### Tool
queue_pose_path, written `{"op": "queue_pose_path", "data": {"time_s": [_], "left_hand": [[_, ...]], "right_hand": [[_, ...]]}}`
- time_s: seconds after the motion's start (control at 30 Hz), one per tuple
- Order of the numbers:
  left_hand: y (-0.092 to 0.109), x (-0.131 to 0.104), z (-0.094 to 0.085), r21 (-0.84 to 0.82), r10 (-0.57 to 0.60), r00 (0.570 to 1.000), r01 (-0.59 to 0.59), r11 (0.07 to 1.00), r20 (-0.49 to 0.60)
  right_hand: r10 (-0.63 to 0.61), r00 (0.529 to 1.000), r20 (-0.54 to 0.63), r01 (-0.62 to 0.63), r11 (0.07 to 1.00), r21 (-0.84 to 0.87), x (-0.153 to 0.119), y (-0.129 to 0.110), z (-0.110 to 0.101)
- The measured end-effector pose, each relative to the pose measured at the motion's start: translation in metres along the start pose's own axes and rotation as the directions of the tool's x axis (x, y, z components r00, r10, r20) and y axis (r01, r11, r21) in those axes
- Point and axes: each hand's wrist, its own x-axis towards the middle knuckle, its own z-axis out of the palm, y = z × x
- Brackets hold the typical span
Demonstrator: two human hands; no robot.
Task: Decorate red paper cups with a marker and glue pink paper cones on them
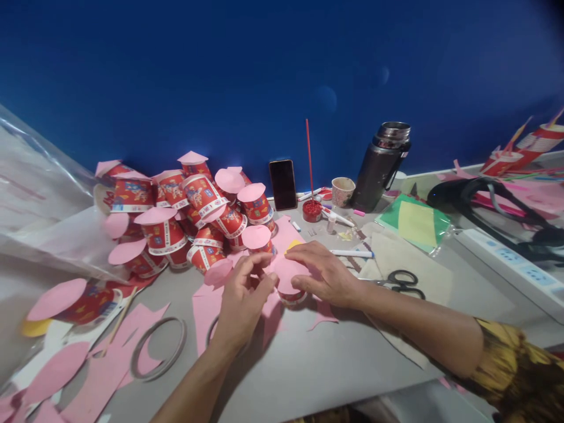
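Observation:
A red paper cup point(291, 298) stands upside down on the table between my hands, with a round pink paper disc point(291, 275) over its top. My right hand point(324, 271) reaches over the disc from the right; its thumb rests on the paper and its fingers curve round the far edge. On the other side, my left hand point(251, 291) is curled with thumb and fingers apart, the thumb tip close to the disc's left edge. Whether it touches the disc is hard to tell. Pink paper scraps point(207, 302) lie under and around the cup.
Red cups with pink discs point(165, 232) are heaped at left. A tape roll point(158, 349) lies in front of them. Behind stand a phone point(283, 185) and a dark thermos point(379, 170). Scissors point(403, 282), a green packet point(412, 223) and a power strip point(513, 267) are at right.

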Motion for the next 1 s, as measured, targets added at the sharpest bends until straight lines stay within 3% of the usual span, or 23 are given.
{"op": "queue_pose_path", "data": {"time_s": [0.1, 0.2, 0.43, 0.63, 1.0], "left_hand": [[-0.003, -0.002, -0.001, 0.152, 0.163, 0.983, -0.173, 0.973, 0.078], [-0.008, -0.001, -0.001, 0.214, 0.219, 0.965, -0.247, 0.945, 0.147], [-0.012, 0.001, -0.001, 0.242, 0.2, 0.962, -0.242, 0.94, 0.187], [-0.013, 0.001, 0.001, 0.236, 0.173, 0.969, -0.212, 0.948, 0.174], [-0.007, 0.0, -0.001, 0.228, 0.167, 0.966, -0.211, 0.951, 0.197]], "right_hand": [[-0.016, 1.0, 0.0, 0.016, 1.0, 0.007, 0.0, 0.001, 0.001], [-0.011, 1.0, 0.015, 0.011, 1.0, 0.021, 0.001, 0.001, 0.0], [-0.037, 0.998, -0.043, 0.036, 0.999, -0.015, -0.003, 0.005, -0.008], [-0.065, 0.998, -0.009, 0.063, 0.993, -0.1, -0.006, 0.011, -0.009], [-0.107, 0.994, -0.003, 0.107, 0.989, -0.104, -0.006, 0.011, -0.009]]}}
